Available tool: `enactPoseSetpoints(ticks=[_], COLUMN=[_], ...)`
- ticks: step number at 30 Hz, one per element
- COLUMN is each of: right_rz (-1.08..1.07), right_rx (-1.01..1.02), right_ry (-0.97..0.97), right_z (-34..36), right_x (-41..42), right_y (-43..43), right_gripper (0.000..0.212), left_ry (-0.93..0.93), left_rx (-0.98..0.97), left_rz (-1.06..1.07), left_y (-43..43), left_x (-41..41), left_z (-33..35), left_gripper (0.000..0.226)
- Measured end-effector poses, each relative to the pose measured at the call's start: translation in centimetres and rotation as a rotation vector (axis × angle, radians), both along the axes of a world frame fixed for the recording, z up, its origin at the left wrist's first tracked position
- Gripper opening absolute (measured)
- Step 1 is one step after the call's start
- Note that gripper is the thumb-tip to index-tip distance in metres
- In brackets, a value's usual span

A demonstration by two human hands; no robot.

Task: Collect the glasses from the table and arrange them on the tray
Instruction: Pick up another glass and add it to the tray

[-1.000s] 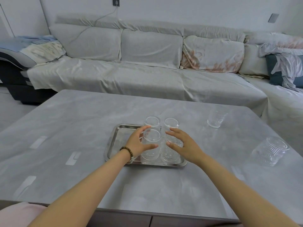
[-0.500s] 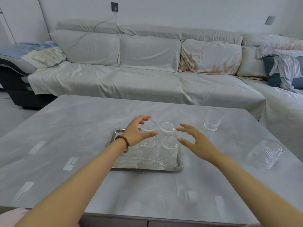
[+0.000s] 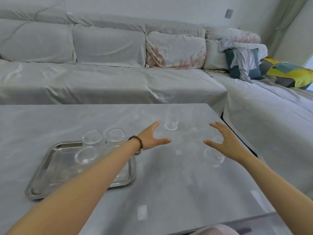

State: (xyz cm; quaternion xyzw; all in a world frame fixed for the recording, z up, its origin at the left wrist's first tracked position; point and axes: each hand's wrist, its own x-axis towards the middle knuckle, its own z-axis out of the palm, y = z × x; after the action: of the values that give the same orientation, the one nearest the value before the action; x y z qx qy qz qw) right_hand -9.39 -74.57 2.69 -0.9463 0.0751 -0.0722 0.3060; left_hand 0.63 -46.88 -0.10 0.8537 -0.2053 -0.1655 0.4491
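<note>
Sofa (image 3: 105, 82), L-shaped, runs along the far side of the table and turns down the right side; pale grey cover, wrinkled. Three back cushions in the same grey; a fourth cushion (image 3: 176, 51) right of them carries a faded pink print. In the corner, a teal pillow (image 3: 237, 68) with a white cloth (image 3: 245, 60) draped over it. Just right of that, a yellow-and-teal blanket (image 3: 291, 73) lies on the seat. Wall plate (image 3: 229, 13), grey, high on the pale wall above the corner. Bead bracelet (image 3: 138, 144), brown. Pink fabric (image 3: 215, 230) at the bottom edge, blurred.
</note>
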Motion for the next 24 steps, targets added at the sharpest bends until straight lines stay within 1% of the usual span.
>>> enactPoseSetpoints(ticks=[4, 8, 11, 15, 17, 21, 24], right_rz=[-0.068, -0.111, -0.157, -0.177, -0.17, -0.096, -0.011], right_rx=[0.088, 0.186, 0.238, 0.229, 0.234, 0.263, 0.321], right_ry=[0.067, 0.089, 0.049, -0.037, -0.067, -0.072, -0.086], right_z=[-1.8, -3.6, -4.6, -5.0, -4.9, -4.8, -4.0], right_x=[-0.2, 0.2, 0.7, 0.8, 0.6, 0.1, -0.1], right_y=[-3.3, -4.8, -5.3, -5.5, -5.4, -4.3, -1.8], right_gripper=[0.084, 0.084, 0.077, 0.062, 0.058, 0.052, 0.045], left_ry=[0.057, 0.115, 0.141, 0.184, 0.189, 0.163, 0.126], left_rx=[0.018, 0.016, 0.001, -0.004, -0.014, -0.036, -0.056], left_rz=[-0.056, -0.092, -0.086, -0.097, -0.091, -0.093, -0.114], left_y=[-5.1, -8.8, -10.5, -11.5, -11.7, -11.3, -10.4], left_x=[-0.1, -0.5, -0.8, -1.3, -1.5, -1.8, -2.1], left_z=[-2.1, -3.9, -4.8, -5.5, -5.7, -5.3, -4.3], left_gripper=[0.109, 0.108, 0.107, 0.105, 0.104, 0.104, 0.103])
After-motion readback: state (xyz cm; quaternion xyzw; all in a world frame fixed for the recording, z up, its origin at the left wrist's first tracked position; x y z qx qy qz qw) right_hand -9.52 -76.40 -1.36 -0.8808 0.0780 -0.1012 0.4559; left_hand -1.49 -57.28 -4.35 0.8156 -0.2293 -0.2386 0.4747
